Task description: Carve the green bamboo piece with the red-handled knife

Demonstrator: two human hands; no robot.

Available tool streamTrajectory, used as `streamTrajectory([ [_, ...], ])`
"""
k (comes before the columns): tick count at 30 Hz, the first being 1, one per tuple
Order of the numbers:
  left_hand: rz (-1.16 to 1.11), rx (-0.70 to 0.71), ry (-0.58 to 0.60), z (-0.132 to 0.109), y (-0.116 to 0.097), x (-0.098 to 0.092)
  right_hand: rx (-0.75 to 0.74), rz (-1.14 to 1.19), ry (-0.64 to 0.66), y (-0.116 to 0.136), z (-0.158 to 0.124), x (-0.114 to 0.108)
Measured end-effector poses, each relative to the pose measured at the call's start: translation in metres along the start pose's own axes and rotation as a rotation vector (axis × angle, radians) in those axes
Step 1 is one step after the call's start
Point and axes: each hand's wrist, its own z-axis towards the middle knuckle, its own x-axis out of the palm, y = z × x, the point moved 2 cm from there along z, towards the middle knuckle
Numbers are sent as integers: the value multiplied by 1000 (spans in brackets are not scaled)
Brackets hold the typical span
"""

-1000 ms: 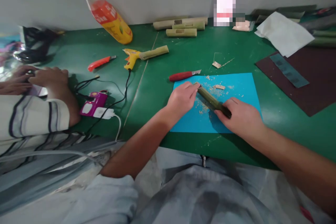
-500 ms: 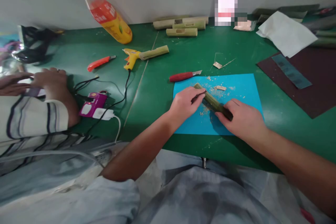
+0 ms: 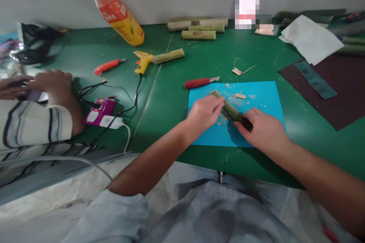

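Note:
My right hand (image 3: pixel 264 127) is closed around the near end of a green bamboo tube (image 3: pixel 232 110), which slants over a blue sheet (image 3: pixel 265 97). At the tube's far end, my left hand (image 3: pixel 203 112) is pinched on a small dark piece (image 3: pixel 216 108) that looks like folded sandpaper, mostly covered by the fingers. That hand lies against the tube's side. Pale shavings and a bamboo chip (image 3: pixel 239 96) are scattered on the sheet. Beyond the left hand rests a red-handled knife (image 3: pixel 199 82).
Farther left lie a yellow glue gun (image 3: pixel 144 62), an orange cutter (image 3: pixel 107 67) and a purple power adapter (image 3: pixel 101 112) with cords. Cut bamboo tubes (image 3: pixel 199 35) and a juice bottle (image 3: pixel 121 19) line the wall. A dark brown sheet (image 3: pixel 339 95) lies right. Another person's hands (image 3: pixel 54 83) are at left.
My left hand has shifted slightly along the bamboo tube, and less of the dark piece shows. My right hand keeps its hold on the tube.

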Motion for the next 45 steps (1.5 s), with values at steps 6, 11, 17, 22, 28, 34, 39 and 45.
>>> streamTrajectory([
  [6,57,-34,9,2,3,0,-8,9,-30,1,-1,-1],
  [11,63,82,106,2,3,3,-14,11,-5,1,-1,-1],
  [17,113,15,59,0,2,3,-4,24,-6,0,-1,-1],
  [22,48,-5,123,-3,-7,4,-3,32,-5,0,-1,-1],
  [28,5,-55,89,0,1,1,-6,34,-11,1,0,-1],
  [34,21,-104,25,-2,4,0,4,37,-21,0,0,-1],
  [39,5,-5,138,-3,-2,6,-3,19,-18,0,0,-1],
  [45,5,-12,66,0,-2,4,-7,10,-18,1,0,-1],
])
